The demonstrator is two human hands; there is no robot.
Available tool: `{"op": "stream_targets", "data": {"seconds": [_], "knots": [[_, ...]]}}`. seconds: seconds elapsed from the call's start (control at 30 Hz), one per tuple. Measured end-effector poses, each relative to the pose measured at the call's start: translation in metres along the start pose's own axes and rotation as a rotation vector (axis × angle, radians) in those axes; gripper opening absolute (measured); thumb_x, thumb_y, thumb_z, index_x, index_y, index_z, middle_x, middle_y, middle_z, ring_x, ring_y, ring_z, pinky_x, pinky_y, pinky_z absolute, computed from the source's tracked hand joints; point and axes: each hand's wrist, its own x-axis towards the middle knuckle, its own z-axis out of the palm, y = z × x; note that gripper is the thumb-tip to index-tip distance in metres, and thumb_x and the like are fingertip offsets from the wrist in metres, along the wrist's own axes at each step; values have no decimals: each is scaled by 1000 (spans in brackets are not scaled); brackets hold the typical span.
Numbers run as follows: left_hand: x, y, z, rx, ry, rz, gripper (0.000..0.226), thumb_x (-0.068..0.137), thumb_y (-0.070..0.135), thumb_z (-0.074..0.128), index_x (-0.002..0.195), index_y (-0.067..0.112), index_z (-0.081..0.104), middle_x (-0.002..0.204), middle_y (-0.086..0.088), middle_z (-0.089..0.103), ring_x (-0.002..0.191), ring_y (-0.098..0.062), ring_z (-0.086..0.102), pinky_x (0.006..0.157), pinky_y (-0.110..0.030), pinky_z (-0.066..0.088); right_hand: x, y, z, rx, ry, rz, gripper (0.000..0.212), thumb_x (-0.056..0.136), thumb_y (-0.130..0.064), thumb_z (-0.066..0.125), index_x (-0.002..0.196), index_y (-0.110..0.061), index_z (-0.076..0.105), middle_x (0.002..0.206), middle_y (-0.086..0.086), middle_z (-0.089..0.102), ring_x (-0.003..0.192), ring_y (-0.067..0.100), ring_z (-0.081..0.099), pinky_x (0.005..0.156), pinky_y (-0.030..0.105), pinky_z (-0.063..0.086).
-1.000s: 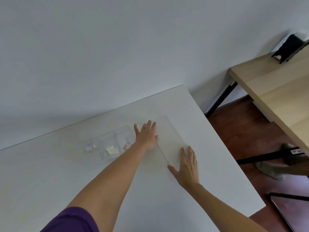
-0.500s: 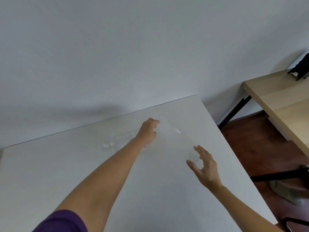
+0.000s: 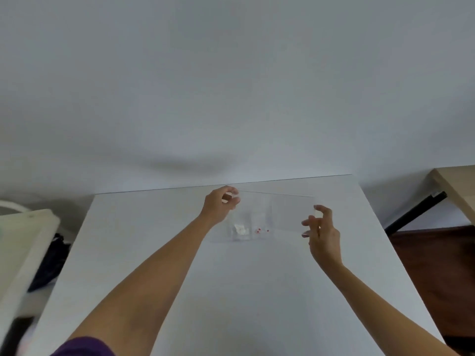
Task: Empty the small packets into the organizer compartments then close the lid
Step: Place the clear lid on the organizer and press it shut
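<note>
A clear plastic organizer [image 3: 246, 233] lies on the white table [image 3: 257, 291] near its far edge. Its compartments hold small white pieces [image 3: 240, 228] and a few red beads [image 3: 259, 230]. The transparent lid [image 3: 280, 211] stands raised, tilted up over the base. My left hand [image 3: 221, 204] pinches the lid's upper left corner. My right hand [image 3: 321, 232] curls its fingers around the lid's right edge. No packets are visible.
A white wall rises just behind the table. A wooden table [image 3: 457, 186] with a black leg [image 3: 413, 214] stands to the right over a dark wood floor. A cream-coloured object [image 3: 23, 247] and dark clutter [image 3: 51, 263] sit left of the table.
The lid lay flat on the table under both palms; both hands now hold it by its edges, lifted upright over the base. My view has swung left.
</note>
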Motion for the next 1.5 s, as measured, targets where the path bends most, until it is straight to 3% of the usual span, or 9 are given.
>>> {"op": "stream_targets", "data": {"seconds": [0.1,0.2,0.4,0.53,0.73,0.97,1.13,1.4,1.5], "knots": [[-8,-14,-22,-24,60,-82,25,88,22,69,110,13,65,87,-6,70,70,-23,73,73,-37,59,2,-12,20,13,-69,58,14,100,-29,41,113,-26,45,86,-1,69,53,10,68,56,34,54],[-12,-29,-35,-43,144,-166,25,86,19,72,107,6,67,86,-10,71,66,-26,72,71,-35,59,6,-20,38,-18,-120,122,18,97,-27,49,109,-15,57,90,3,68,52,15,71,66,47,60],[-11,-53,-34,-64,146,-285,17,93,11,58,94,0,71,85,-10,67,63,-21,67,49,-22,54,17,-22,62,-144,-166,199,23,95,-21,55,110,-7,65,81,3,69,61,19,70,69,34,56],[-4,-66,-24,33,118,-289,20,94,14,55,74,13,58,74,-13,56,64,-27,62,68,-40,64,28,-17,69,-195,-179,257,26,94,-19,56,110,-5,69,99,13,74,88,30,69,88,40,55],[11,-86,-13,106,121,-335,26,95,16,52,69,13,54,70,-14,48,68,-22,47,82,-51,59,42,-13,84,-245,-221,266,23,93,-16,56,99,0,72,92,19,74,91,35,68,86,37,53],[20,-93,-8,140,128,-330,36,95,14,51,60,9,43,65,-14,39,64,-23,48,65,-31,44,50,-8,93,-288,-241,290,24,92,-14,56,83,1,72,81,15,72,82,32,64,71,27,44],[25,-90,-9,142,113,-338,39,96,14,50,58,11,41,62,-13,37,60,-23,46,63,-28,37,50,-11,95,-359,-258,252,52,91,-12,57,48,-26,33,50,-13,31,61,19,38,52,21,31],[21,-94,-5,244,123,-347,53,93,11,50,47,17,24,50,-4,24,62,-24,31,61,-27,26,52,-11,97,-381,-245,217,55,90,-9,57,43,-25,33,45,-10,36,46,8,36,50,21,31],[22,-95,-5,212,131,-368,54,95,13,50,46,18,28,48,-1,27,59,-24,36,61,-26,28,55,-7,98,-374,-259,238,41,91,-11,58,50,-14,57,55,0,59,58,20,55,63,23,40]]}}
